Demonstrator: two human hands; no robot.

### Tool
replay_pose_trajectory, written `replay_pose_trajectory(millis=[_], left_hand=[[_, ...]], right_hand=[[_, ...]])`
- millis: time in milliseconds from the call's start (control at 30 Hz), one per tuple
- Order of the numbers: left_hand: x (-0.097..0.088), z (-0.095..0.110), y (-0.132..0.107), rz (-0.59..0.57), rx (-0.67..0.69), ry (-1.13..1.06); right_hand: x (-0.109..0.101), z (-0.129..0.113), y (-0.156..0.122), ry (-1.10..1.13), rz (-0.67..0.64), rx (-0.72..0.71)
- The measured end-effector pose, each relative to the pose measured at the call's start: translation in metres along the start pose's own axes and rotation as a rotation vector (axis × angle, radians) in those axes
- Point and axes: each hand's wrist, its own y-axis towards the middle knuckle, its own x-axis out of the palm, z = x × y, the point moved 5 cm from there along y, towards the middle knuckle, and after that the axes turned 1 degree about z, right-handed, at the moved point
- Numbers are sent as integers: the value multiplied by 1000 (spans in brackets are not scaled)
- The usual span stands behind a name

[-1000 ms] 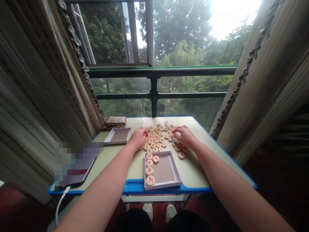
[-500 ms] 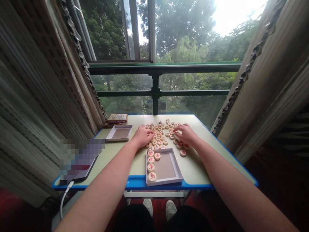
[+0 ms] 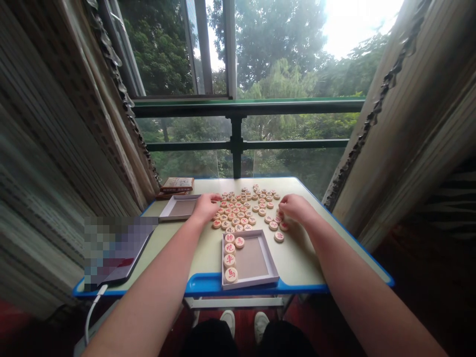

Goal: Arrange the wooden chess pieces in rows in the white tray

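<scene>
Several round wooden chess pieces (image 3: 243, 208) with red and dark characters lie spread over the middle of a pale table (image 3: 297, 258). My left hand (image 3: 206, 207) rests at the left edge of the spread, fingers curled onto the pieces. My right hand (image 3: 295, 207) sits at the right edge, fingers bent down over pieces there. What either hand grips is hidden. A shallow grey box tray (image 3: 256, 260) near the front edge holds several red-marked pieces (image 3: 230, 260) along its left side.
A second shallow tray (image 3: 180, 207) lies at the back left, with a printed box lid (image 3: 177, 184) behind it. A dark tablet (image 3: 119, 258) with a white cable sits at the front left. Window railing and curtains close in the far and side edges.
Both hands have drawn outward from the middle of the pile, the left one to the left and the right one to the right. The pieces between them now show.
</scene>
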Motion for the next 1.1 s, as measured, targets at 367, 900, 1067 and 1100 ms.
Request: replay_pose_trajectory(millis=[367,900,1067,1100], left_hand=[[19,48,-27,-229,366,154],[14,45,-25,-124,331,110],[15,53,-30,-168,373,59],[15,55,-32,-202,387,19]], right_hand=[[16,-81,-46,132,-35,-797],[20,-74,-38,132,4,-677],[14,-76,-40,297,23,-616],[12,-78,-41,344,33,-620]])
